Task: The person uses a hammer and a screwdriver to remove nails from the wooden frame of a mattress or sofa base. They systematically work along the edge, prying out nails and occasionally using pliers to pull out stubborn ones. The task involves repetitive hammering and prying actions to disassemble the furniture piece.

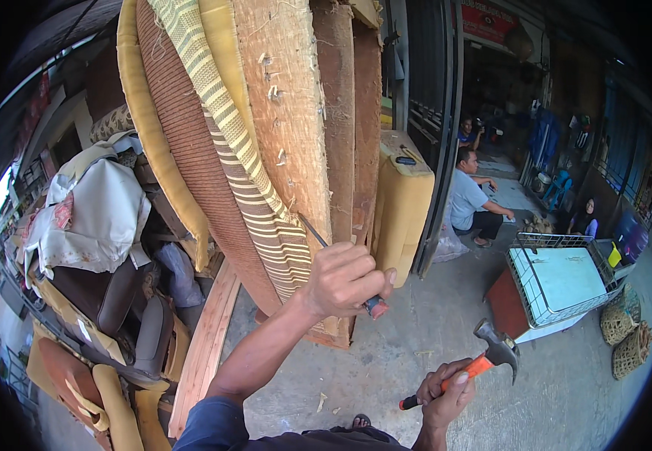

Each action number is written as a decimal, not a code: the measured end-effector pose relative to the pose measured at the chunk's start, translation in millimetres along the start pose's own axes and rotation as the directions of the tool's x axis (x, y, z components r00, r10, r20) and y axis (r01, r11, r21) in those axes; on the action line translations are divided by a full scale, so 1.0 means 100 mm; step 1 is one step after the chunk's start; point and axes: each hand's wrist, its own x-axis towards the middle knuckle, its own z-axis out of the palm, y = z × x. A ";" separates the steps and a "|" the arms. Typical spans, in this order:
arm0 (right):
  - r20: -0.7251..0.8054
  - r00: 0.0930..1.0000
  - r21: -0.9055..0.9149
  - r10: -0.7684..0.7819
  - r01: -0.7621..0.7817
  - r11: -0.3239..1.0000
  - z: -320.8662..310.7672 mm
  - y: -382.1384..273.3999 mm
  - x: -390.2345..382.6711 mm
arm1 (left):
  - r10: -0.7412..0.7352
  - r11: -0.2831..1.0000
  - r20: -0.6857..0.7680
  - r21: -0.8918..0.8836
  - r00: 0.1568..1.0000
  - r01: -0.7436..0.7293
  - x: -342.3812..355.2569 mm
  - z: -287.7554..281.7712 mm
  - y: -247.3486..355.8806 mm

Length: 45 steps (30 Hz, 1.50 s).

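A screwdriver is clenched in the outstretched left hand; a hammer is grasped in the lower right hand.

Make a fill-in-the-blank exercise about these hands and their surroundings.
The right hand holds a claw ____.
The left hand grips a screwdriver-like tool whose butt end is coloured ____.
The fabric beside the bare wooden board is patterned with ____.
Two woven ____ sit beside the white-topped red box.

Missing words: hammer; red; stripes; baskets.
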 end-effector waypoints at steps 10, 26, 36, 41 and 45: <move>0.127 0.870 -0.182 -0.477 0.493 0.851 0.34 0.55 0.23 | -0.065 0.996 -0.027 0.062 0.998 0.066 0.17 0.06 -0.06; -0.114 0.993 0.014 -0.005 0.006 1.000 0.06 0.46 0.32 | -0.532 0.842 0.590 0.443 0.608 0.307 0.25 0.52 -0.17; -0.190 0.981 -0.073 0.042 -0.057 0.996 -0.14 0.25 0.08 | -0.313 0.950 0.327 0.123 0.892 0.289 0.02 0.45 0.21; -0.131 0.989 -0.065 0.075 -0.084 0.994 -0.10 0.24 0.05 | -0.147 0.989 0.063 0.013 0.987 0.146 -0.02 0.40 0.18; -0.104 0.994 -0.122 0.031 -0.043 0.992 -0.03 0.28 0.04 | -0.143 0.990 0.032 0.010 0.989 0.142 0.01 0.27 0.17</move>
